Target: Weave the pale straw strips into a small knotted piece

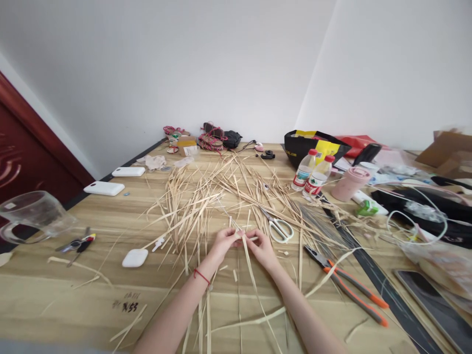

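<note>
My left hand (223, 242) and my right hand (262, 247) meet at the middle of the wooden table (55, 295). Both pinch the same pale straw strips (248, 255), which cross between the fingertips and trail down toward me. A red cord circles my left wrist. Behind the hands lies a wide heap of loose straw strips (206, 196). White-handled scissors (280, 228) rest just right of my right hand. Orange-handled pliers (346, 285) lie farther right.
A glass mug (33, 216) stands at the left edge, with small tools (77, 243) and a white case (134, 257) nearby. Two white power banks (103, 188) lie at back left. Two water bottles (311, 176), a pink cup (348, 184), a black bag (313, 145) and cables crowd the right.
</note>
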A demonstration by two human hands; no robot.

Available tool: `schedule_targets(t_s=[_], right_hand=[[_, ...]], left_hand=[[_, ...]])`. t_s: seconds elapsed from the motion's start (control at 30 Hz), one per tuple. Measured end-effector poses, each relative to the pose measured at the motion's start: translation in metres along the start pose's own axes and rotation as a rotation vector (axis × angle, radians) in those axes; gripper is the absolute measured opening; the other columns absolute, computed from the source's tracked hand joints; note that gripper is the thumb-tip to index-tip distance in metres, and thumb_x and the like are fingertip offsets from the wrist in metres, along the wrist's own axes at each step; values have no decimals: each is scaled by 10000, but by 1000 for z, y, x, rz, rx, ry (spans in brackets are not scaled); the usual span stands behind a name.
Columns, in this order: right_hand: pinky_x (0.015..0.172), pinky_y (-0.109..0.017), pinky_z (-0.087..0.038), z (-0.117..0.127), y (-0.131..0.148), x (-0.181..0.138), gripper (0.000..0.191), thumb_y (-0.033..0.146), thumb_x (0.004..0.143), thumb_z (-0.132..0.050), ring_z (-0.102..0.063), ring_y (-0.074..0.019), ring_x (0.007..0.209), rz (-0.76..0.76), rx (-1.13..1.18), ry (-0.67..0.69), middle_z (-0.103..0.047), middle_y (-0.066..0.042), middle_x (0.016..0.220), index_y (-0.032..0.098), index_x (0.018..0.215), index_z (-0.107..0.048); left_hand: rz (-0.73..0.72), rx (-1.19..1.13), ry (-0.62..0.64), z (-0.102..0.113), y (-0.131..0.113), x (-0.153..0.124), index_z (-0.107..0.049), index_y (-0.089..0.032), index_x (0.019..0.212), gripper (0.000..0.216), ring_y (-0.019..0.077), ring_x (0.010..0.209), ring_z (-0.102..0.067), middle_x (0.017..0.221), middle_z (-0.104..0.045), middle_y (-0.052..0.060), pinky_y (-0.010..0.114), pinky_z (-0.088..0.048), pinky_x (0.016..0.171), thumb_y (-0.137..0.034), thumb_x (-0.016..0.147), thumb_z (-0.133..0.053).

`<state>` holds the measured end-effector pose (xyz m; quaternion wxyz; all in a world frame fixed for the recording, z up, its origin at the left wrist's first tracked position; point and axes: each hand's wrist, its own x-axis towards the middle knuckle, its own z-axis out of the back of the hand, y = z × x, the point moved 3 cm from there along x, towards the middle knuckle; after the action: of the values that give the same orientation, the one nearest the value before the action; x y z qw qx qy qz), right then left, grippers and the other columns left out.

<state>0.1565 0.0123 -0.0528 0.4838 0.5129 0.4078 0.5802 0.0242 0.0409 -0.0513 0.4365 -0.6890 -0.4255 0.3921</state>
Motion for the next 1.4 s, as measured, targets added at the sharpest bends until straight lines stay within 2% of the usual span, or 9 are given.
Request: schedule_targets(t_s=[0.37,0.5,0.63,0.83,0.97,1.23,1.4], right_hand=[[604,-298,-486,0,1,0,267,440,751,-566,-596,-184,673,17,-17,-10,-623,-54,755,175,780,-595],[615,-301,-484,0,4,-1,259,437,760,-553,-592,-189,698,37,-51,-20,-623,-54,752,181,777,-594],[640,-300,-478,1,10,-2,221,407,767,-554,-582,-183,708,91,-114,-44,-616,-49,752,189,777,-593],[673,-309,-476,3,18,-6,183,372,785,-540,-572,-183,745,173,-183,-70,-603,-51,782,200,806,-598],[687,-312,-477,3,16,-5,196,378,785,-537,-579,-183,753,150,-130,-82,-612,-53,785,192,802,-596],[625,-303,-496,3,0,3,261,440,717,-595,-597,-185,689,-17,47,-77,-619,-48,736,182,755,-582],[632,-299,-495,4,1,2,287,458,714,-593,-600,-184,703,-6,27,-79,-626,-51,758,176,769,-595]], left_hand=[[23,22,0,0,-2,-1,-641,-118,691,226,158,665,-608,708,-661,47,280,-508,652,-312,604,-717],[48,3,-53,-2,-3,-3,-661,-110,695,260,189,680,-629,709,-681,67,310,-519,660,-318,563,-743],[50,-17,-128,-3,-3,-5,-663,-104,648,247,195,666,-634,674,-680,65,335,-525,682,-299,533,-763],[24,-63,-123,-5,-3,-7,-664,-107,649,217,174,677,-624,674,-673,45,333,-517,727,-264,535,-763],[12,-81,-94,-6,-4,-8,-668,-105,690,218,168,701,-619,709,-676,51,322,-513,736,-269,569,-745],[39,-95,-75,-8,-5,-7,-663,-110,729,242,158,724,-617,792,-678,74,256,-503,681,-289,583,-737],[-3,-56,-78,-7,-5,-6,-663,-106,720,259,164,729,-612,753,-671,68,272,-501,696,-323,594,-724]])
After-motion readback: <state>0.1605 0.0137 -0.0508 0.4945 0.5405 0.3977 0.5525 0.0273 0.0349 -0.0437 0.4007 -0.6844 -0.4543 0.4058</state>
